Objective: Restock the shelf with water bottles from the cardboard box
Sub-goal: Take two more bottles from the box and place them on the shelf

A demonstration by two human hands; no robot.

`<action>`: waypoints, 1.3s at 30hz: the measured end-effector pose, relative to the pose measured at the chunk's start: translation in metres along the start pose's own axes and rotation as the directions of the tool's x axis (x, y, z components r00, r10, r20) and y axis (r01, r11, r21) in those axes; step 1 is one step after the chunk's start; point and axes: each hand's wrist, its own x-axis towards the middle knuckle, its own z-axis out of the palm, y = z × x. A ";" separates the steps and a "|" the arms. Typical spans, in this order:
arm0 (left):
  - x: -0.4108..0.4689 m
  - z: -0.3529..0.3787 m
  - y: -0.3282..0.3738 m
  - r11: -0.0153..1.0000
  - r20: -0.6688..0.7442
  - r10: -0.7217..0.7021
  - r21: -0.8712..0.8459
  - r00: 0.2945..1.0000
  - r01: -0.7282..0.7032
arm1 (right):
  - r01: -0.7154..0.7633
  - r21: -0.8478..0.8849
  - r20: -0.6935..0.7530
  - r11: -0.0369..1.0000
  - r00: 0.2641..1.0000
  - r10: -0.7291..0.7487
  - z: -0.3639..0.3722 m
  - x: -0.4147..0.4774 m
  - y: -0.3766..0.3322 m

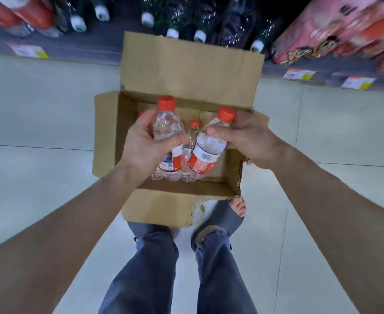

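Note:
An open cardboard box (109, 137) stands on the floor in front of my feet, its far flap raised. Above it my left hand (141, 143) grips a clear water bottle (167, 123) with a red cap and red-white label. My right hand (250, 139) holds a second such bottle (206, 152), tilted left so the two bottles nearly touch. Deeper in the box another red-capped bottle (194, 128) stands between them, and a further red cap (140, 113) peeks out behind my left hand. The low shelf (91, 46) runs along the top.
Dark bottles with white caps (172, 32) lie on the shelf behind the box. Red packs (16, 12) sit at the shelf's left, pink cartoon-printed packs (327, 37) at its right. Price tags (298, 74) line the shelf edge. Pale floor tiles (39, 109) surround the box.

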 end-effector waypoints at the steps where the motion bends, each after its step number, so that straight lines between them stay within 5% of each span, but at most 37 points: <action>1: -0.006 -0.018 0.023 1.000 0.010 0.020 -0.004 1.000 -0.020 | 0.001 0.039 0.012 0.999 1.000 -0.002 0.001 -0.012 -0.024; 9: -0.099 -0.143 0.216 0.989 0.127 0.144 -0.050 0.982 -0.138 | 0.026 0.458 -0.021 0.889 1.000 -0.019 0.048 -0.129 -0.204; 14: -0.191 -0.208 0.321 0.972 0.068 0.224 -0.091 0.972 -0.217 | 0.145 0.573 -0.059 0.807 0.989 -0.136 0.097 -0.223 -0.321; 20: -0.320 -0.284 0.383 0.932 -0.060 0.322 -0.158 0.945 -0.327 | 0.370 0.326 -0.049 0.870 0.926 -0.375 0.151 -0.348 -0.441; 28: -0.521 -0.402 0.422 0.841 -0.239 0.517 -0.035 0.822 -0.540 | 0.698 0.004 -0.033 0.716 0.716 -0.697 0.259 -0.520 -0.540; 39: -0.722 -0.590 0.400 0.772 -0.544 0.567 0.089 0.618 -0.630 | 0.820 0.018 0.235 0.572 0.552 -0.800 0.458 -0.671 -0.627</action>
